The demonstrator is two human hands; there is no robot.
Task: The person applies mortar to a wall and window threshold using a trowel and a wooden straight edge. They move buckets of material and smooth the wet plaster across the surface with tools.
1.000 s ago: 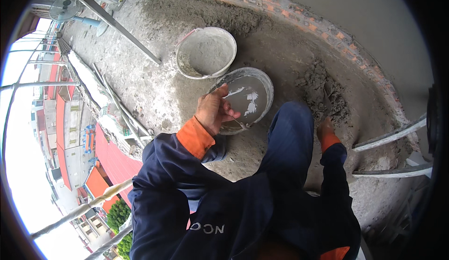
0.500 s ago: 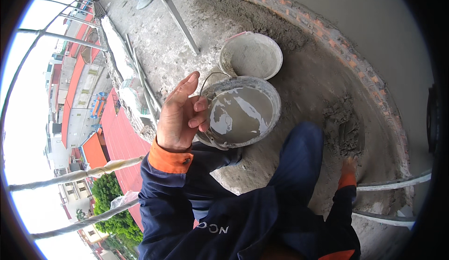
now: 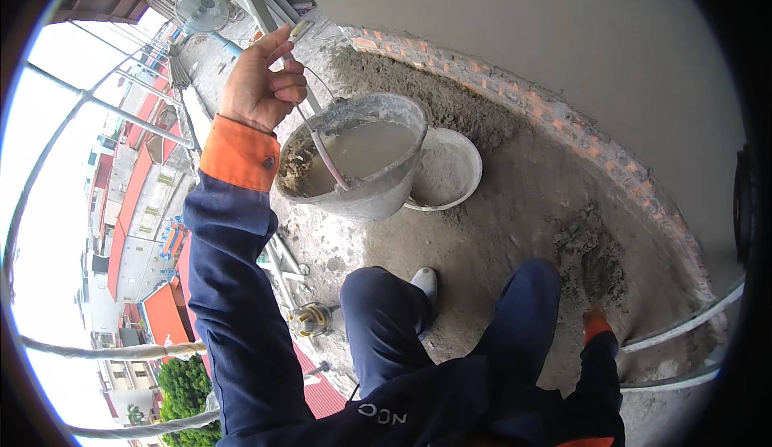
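Observation:
My left hand [image 3: 267, 81] is closed on the thin wire handle [image 3: 328, 157] of a grey bucket [image 3: 378, 197]. The bucket hangs from it, tilted, with murky grey water [image 3: 366, 148] inside and wet grime on its inner wall. Just behind and beside it stands a second, lower tub [image 3: 474, 175] with grey cement-like material in it. Far to the right, my right hand [image 3: 593, 313] reaches down at the near edge of a heap of wet mortar [image 3: 591, 258]. Its fingers are hidden, so whatever it may hold does not show.
A low curved brick course [image 3: 531, 109] runs below a smooth grey wall [image 3: 555, 37]. More mortar [image 3: 426, 85] lies along its foot. Metal poles [image 3: 683, 318] cross at right. A standing fan [image 3: 201, 12] is at the far left, and a yellowish metal fitting [image 3: 310, 319] lies near my knee.
My left hand has closed on the handle and moved up and left, lifting and tilting the water bucket away from me. My right hand has shifted slightly nearer me beside the mortar.

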